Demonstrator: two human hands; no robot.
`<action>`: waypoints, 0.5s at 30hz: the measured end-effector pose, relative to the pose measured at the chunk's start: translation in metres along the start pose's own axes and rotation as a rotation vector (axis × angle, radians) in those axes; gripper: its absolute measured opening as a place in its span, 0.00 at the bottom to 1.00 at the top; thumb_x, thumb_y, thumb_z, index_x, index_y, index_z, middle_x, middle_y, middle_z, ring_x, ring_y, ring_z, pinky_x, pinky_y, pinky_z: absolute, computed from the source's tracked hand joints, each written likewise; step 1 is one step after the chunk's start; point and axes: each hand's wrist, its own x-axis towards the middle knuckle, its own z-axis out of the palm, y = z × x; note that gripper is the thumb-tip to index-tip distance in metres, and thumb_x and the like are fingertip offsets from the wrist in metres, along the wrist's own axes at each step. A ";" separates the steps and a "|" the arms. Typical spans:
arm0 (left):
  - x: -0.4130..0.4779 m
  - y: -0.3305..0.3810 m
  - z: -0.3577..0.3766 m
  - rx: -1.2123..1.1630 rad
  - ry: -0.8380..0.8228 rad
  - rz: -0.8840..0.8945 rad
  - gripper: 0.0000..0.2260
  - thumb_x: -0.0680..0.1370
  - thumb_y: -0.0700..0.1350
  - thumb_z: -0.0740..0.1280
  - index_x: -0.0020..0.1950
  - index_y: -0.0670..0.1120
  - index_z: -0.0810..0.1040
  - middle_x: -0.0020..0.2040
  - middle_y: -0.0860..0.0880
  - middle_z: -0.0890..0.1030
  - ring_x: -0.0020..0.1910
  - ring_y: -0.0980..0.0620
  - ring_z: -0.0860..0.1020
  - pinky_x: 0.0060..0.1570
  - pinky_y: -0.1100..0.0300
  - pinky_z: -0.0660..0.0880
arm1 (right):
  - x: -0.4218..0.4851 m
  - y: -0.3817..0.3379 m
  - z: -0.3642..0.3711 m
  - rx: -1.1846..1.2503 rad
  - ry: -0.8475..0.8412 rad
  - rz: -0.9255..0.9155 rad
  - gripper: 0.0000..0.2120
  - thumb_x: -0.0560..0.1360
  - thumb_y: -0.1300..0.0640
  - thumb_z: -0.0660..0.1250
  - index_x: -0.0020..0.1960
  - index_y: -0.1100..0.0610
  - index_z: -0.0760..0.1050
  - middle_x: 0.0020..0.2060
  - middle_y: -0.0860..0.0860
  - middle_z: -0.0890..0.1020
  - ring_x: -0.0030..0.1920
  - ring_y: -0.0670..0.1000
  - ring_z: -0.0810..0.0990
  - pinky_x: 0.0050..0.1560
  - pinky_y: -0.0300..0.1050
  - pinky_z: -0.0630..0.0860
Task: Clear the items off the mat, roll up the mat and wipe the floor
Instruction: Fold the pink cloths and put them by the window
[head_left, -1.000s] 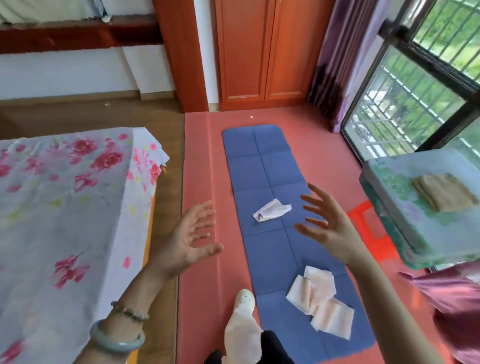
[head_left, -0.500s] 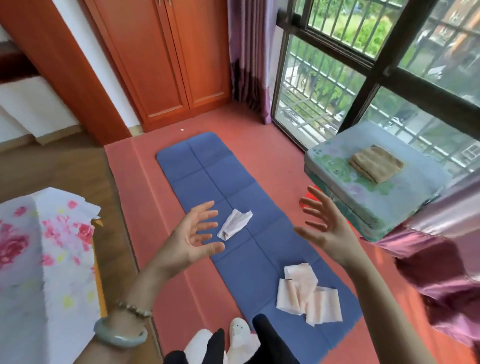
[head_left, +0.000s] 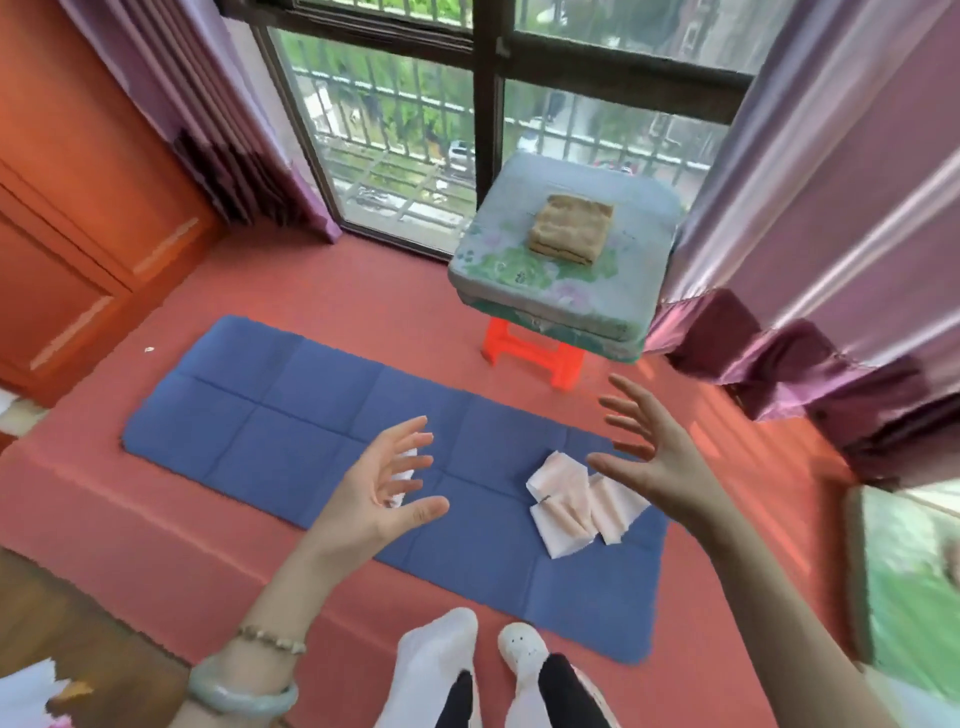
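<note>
As the left hand (head_left: 384, 491) and the right hand (head_left: 657, 449) hover spread and empty over the blue mat (head_left: 291, 441), I see the folded cloths (head_left: 566, 514) just beside the right one near the mat's right end, and the crumpled paper (head_left: 407, 464) behind the left.

The mat (head_left: 291, 441) lies flat on the floor (head_left: 363, 291), its length running left to right. A pile of flat papers (head_left: 571, 512) sits on it near the right end. A crumpled paper (head_left: 402, 475) lies near the middle, partly behind the left hand (head_left: 382, 488). The right hand (head_left: 660, 447) hovers over the right end. Behind the mat's far right corner stands a stool (head_left: 535, 358) carrying a cushion (head_left: 519, 270), with a folded cloth (head_left: 570, 226) on top. The window (head_left: 395, 130) is behind the stool and the wardrobe (head_left: 67, 208) is at far left. Two feet (head_left: 514, 644) stand at the mat's near edge.
</note>
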 end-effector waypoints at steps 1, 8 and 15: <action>0.010 -0.002 -0.001 0.018 -0.042 0.006 0.33 0.65 0.46 0.75 0.67 0.58 0.68 0.63 0.56 0.76 0.61 0.58 0.75 0.59 0.60 0.74 | -0.003 0.005 0.002 -0.002 0.035 0.023 0.39 0.66 0.62 0.76 0.65 0.34 0.61 0.60 0.42 0.74 0.61 0.40 0.73 0.59 0.43 0.72; 0.073 -0.049 0.010 0.088 -0.227 -0.028 0.32 0.67 0.45 0.75 0.68 0.57 0.68 0.64 0.54 0.74 0.61 0.61 0.74 0.53 0.69 0.73 | -0.015 0.064 0.011 0.033 0.201 0.184 0.38 0.63 0.54 0.74 0.66 0.33 0.61 0.61 0.38 0.73 0.60 0.38 0.73 0.57 0.40 0.72; 0.131 -0.135 0.061 0.146 -0.298 -0.079 0.30 0.71 0.40 0.75 0.68 0.54 0.68 0.62 0.60 0.73 0.59 0.66 0.73 0.56 0.65 0.74 | 0.005 0.157 0.025 0.088 0.277 0.290 0.36 0.59 0.44 0.73 0.63 0.32 0.64 0.59 0.37 0.74 0.59 0.36 0.73 0.56 0.38 0.72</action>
